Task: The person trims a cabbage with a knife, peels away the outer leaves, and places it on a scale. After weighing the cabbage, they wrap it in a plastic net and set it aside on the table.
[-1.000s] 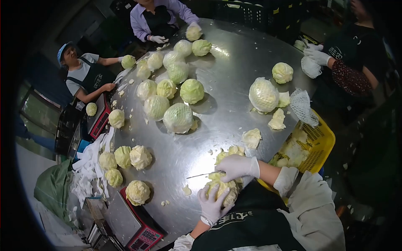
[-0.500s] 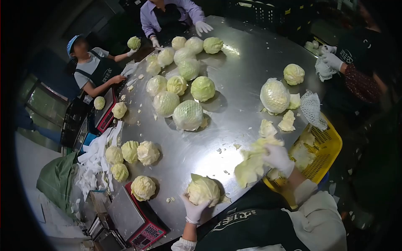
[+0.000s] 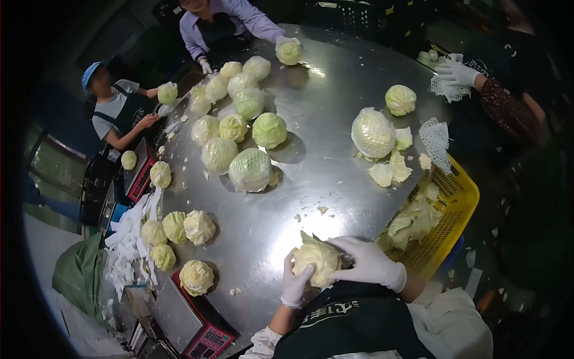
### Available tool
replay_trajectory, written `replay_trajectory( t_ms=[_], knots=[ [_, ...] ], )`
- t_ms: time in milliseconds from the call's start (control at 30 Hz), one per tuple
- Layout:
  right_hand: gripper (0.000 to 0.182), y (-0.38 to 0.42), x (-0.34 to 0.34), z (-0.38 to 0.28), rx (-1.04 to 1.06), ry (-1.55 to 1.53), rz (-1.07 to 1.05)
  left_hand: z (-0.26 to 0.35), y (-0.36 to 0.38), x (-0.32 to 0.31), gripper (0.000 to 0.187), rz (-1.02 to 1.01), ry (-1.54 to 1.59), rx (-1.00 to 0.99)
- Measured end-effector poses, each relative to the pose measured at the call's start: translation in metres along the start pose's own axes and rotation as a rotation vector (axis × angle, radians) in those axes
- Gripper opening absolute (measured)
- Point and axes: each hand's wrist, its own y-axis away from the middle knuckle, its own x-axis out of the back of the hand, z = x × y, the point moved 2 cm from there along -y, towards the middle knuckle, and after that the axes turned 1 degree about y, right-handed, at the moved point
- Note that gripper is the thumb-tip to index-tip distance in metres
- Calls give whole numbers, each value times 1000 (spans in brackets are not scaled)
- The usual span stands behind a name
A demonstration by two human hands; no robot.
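Cupping a pale cabbage (image 3: pixel 318 261) between white-gloved hands, at the near edge of a steel table (image 3: pixel 335 185), close to a dark apron (image 3: pixel 353 326). Gripping its left side with the left hand (image 3: pixel 295 287), thumb and fingers curved against the leaves. Gripping its right side with the right hand (image 3: pixel 371 263), fingers bent in against the surface. Hiding the cabbage's underside from view.

Having, just to the right, a yellow basket (image 3: pixel 459 224) with loose leaves (image 3: pixel 411 226) inside. Facing, farther up that side, a cabbage in net-like wrapping (image 3: pixel 373 133), near torn leaf pieces (image 3: pixel 400 166) and a white net (image 3: pixel 435 143). Having, to the left, a red-edged scale (image 3: pixel 209 341) and several bare cabbages (image 3: pixel 199 227). Looking across at a larger cluster (image 3: pixel 250 170), some wrapped, some bare. Sharing the table with co-workers, including one in lilac sleeves (image 3: pixel 254 21) with a gloved hand on another cabbage (image 3: pixel 289 54).
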Motion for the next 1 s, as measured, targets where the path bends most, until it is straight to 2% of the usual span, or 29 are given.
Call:
replay_trajectory(
  t_ms=[33, 133, 233, 300, 400, 433, 467, 500, 533, 600, 700, 733, 767, 800, 867, 900, 967, 1000],
  knots=[
    [73, -4, -13, 2, -6, 29, -21, -7, -5, 0, 82, -13, -5, 7],
    [67, -7, -22, 18, -10, 38, -33, -23, -16, 3, 92, 15, -350, -255],
    [55, -8, -23, 25, 13, 38, 7, -24, -16, 0, 95, -2, -432, -317],
    [48, -12, -21, 33, 31, 61, 51, -3, -9, -11, 97, -18, -374, -252],
    [24, -11, -5, 87, -204, 115, 246, 4, -5, -5, 100, -48, -291, -160],
    [22, -6, 4, 110, -300, 222, 255, 4, -4, -1, 103, -68, -267, -132],
    [29, 4, 18, 132, -308, 210, 352, 3, -3, 5, 103, -56, -266, -136],
    [42, 14, 29, 148, -275, 382, 500, 1, -3, 9, 105, -54, -177, -127],
    [42, 15, 34, 138, -273, 382, 497, -1, -3, 10, 107, -58, -87, -116],
    [56, 20, 59, 95, -183, 340, 611, 5, 1, -1, 108, -100, -152, -154],
    [74, -1, 29, 63, -134, -123, 181, -1, 1, -12, 110, -193, -193, -194],
    [85, -12, 16, 54, -42, -205, 30, -4, 0, -13, 110, -232, -162, -200],
    [84, -21, -2, 53, 13, -156, -53, -3, -1, -12, 110, -239, -166, -199],
    [79, -28, -22, 58, 128, -162, -41, -1, -2, -8, 111, -268, -213, -213],
    [54, -38, -36, 55, -169, -464, -229, 3, -2, -6, 112, -298, -262, -229],
    [54, -37, -30, 50, -167, -465, -231, 5, -1, -6, 113, -324, -208, -197],
    [26, -28, -14, 50, -544, -585, -160, 5, 2, -1, 114, -336, -151, -165],
    [17, -20, -11, 65, -498, -685, -166, 2, 1, 2, 115, -309, -95, -156]
  ],
)
